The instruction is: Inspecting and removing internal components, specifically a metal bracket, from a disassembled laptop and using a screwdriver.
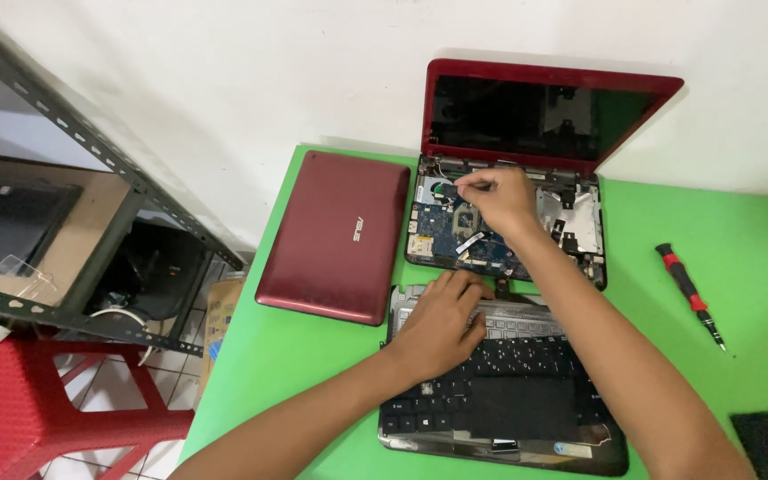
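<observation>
Head view: left hand [442,324] flat on keyboard panel [508,382], right hand [495,200] pinching inside laptop base [571,222]; green table [313,356], white wall [224,80].

A dark, unlit laptop screen [526,116] in a red frame stands upright at the upper centre of the frame, leaning towards the white wall. At the left edge, a black flat screen panel [6,222] lies on a brown shelf board. Lower left of centre, a printed cardboard box [220,316] stands beside the green table's edge.
</observation>
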